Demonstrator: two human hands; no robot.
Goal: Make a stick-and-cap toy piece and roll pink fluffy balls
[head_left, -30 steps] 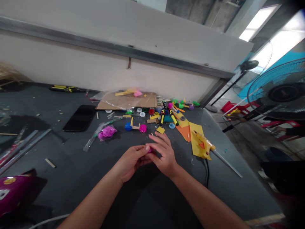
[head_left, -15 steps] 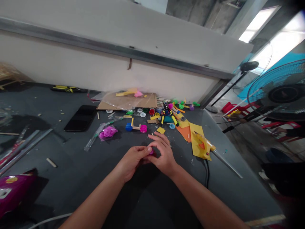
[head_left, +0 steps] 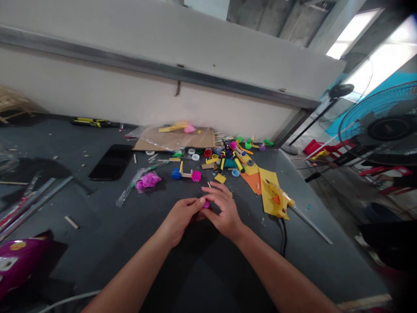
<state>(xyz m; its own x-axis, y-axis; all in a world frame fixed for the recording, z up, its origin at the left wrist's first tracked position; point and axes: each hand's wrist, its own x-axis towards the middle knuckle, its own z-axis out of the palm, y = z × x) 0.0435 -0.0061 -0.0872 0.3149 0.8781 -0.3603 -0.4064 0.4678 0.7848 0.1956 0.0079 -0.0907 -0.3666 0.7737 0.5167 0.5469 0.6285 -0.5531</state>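
Left hand [head_left: 179, 221] and right hand [head_left: 226, 213] closed together, fingertips pinching a small magenta piece [head_left: 206, 204] over the bench [head_left: 97, 261], toy cart [head_left: 185, 174] with blue and pink wheels just beyond, glue gun [head_left: 275, 199] to the right

Our left forearm [head_left: 128, 274] and our right forearm [head_left: 280, 271] are bare and smooth, narrowing towards slim wrists, with no sleeve in view. Our left hand [head_left: 178, 222] and our right hand [head_left: 226, 213] are bare as well, with long, slender fingers [head_left: 216, 191] and short nails.
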